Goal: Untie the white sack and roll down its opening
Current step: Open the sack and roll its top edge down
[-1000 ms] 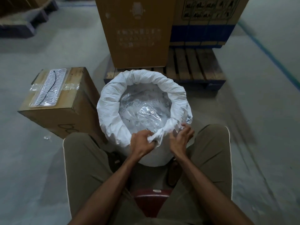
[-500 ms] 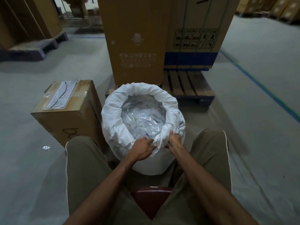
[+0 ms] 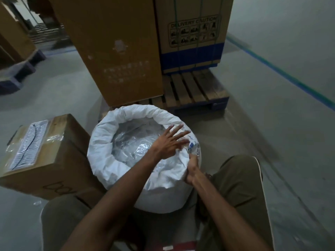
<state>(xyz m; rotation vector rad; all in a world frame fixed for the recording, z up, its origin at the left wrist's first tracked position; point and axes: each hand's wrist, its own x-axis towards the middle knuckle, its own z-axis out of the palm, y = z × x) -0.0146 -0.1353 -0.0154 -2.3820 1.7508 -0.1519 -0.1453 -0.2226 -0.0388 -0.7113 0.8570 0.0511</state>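
Observation:
The white sack [image 3: 107,147] stands open on the floor between my knees, its top rolled into a thick rim. Clear plastic liner [image 3: 132,144] shows inside. My left hand [image 3: 169,142] reaches across the opening with fingers spread flat, pressing on the right side of the rolled rim. My right hand [image 3: 192,169] is at the near right edge of the rim, fingers curled and gripping the white fabric there. Its fingertips are hidden in the folds.
A taped cardboard box [image 3: 45,156] sits right against the sack on the left. Tall cartons [image 3: 116,51] stand on a wooden pallet [image 3: 197,91] just behind the sack. Bare concrete floor [image 3: 272,124] with a blue line lies to the right.
My left hand let go of the near rim, opened and moved across to the right side of the rim. My right hand shifted slightly right along the edge. The camera tilted up.

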